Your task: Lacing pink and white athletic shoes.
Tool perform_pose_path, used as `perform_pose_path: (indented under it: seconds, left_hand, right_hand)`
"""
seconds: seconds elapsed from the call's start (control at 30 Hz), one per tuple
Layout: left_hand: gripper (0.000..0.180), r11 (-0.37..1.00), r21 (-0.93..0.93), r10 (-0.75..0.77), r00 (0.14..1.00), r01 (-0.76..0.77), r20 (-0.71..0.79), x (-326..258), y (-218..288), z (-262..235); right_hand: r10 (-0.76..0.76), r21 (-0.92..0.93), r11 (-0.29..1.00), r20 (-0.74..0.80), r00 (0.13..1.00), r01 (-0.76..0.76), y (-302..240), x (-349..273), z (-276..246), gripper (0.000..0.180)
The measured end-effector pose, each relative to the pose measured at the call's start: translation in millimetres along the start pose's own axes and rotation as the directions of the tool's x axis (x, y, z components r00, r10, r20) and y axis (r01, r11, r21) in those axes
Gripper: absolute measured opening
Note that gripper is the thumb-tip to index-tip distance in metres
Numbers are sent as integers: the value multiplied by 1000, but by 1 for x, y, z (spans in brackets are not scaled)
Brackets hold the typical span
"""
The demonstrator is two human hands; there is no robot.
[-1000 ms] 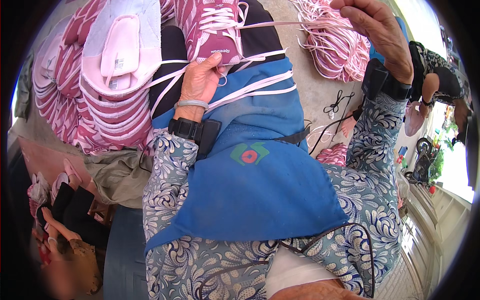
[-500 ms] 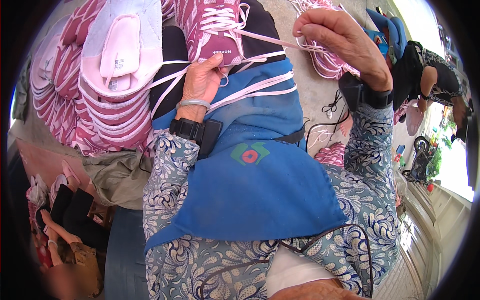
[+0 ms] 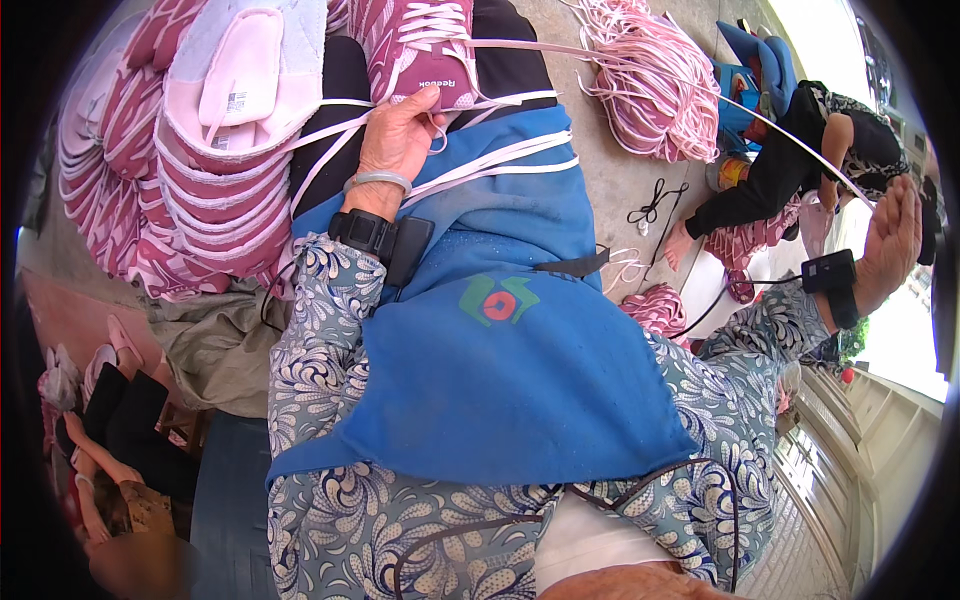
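- Left hand (image 3: 397, 140) clamped on the near end of the pink shoe (image 3: 427, 62), itself just beyond the blue apron (image 3: 510, 400)
- Right hand (image 3: 890, 243) well right of the apron, fingers together on the pale lace (image 3: 540, 45) stretched taut from the shoe
- Lace bundle (image 3: 655, 100) beyond the apron, to its right
- Shoe uppers (image 3: 225, 215) stacked left of the apron

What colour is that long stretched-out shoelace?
The shoelace is pale pink, looking whiter toward the right hand; the head view shows it best.

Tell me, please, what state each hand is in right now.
Left hand: closed, holding the near end of the maroon-pink shoe.
Right hand: closed, holding the stretched pale lace.
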State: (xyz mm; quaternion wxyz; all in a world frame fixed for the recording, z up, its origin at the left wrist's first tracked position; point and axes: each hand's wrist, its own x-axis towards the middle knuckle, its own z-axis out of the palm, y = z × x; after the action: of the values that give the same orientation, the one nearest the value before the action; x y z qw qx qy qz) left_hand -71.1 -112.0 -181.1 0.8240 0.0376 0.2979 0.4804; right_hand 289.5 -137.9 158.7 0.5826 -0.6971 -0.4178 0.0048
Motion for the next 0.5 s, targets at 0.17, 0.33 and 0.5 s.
perform_pose_path:
  seconds: [0.17, 0.33, 0.5]
  left_hand:
    - [5, 1000, 13, 5, 1000, -5, 5, 1, -2, 13]
    - [27, 999, 37, 5, 999, -3, -41, -6, 1, 13]
    - [30, 999, 44, -15, 997, 18, -81, -8, -2, 18]
  right_hand:
    - [153, 11, 970, 746, 649, -241, 65, -96, 122, 21]
    - [-267, 82, 933, 811, 520, 350, 92, -186, 222, 15]
    - [-325, 27, 874, 777, 540, 486, 101, -210, 239, 15]
